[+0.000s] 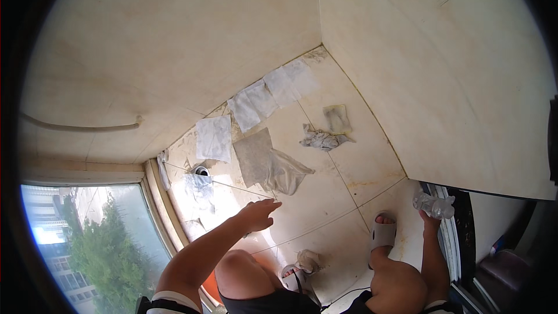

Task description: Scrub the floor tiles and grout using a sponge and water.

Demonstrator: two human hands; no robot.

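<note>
My left hand (260, 215) reaches out above the tiled floor (314, 222) with nothing in it, its thumb apart from the fingers. Just beyond its fingertips lie a greyish cloth (287, 170) and a flat grey sheet (253, 157), partly overlapping. At the right, my right hand (430, 221) grips a clear plastic bottle (433, 204) beside the door track. White wet sheets (250, 104) are spread along the wall's base, with another white sheet (213, 138) nearer the window. A crumpled dirty cloth (324, 138) and a small soiled sheet (336, 117) lie farther right.
A round drain opening (201, 171) has a wet sheet (199, 194) beside it. A window (109, 235) borders the left, a sliding-door track (449, 235) the right. Near my slippered foot (292, 274) lies a crumpled wad (308, 261). A thin black cord (348, 292) hangs between my legs.
</note>
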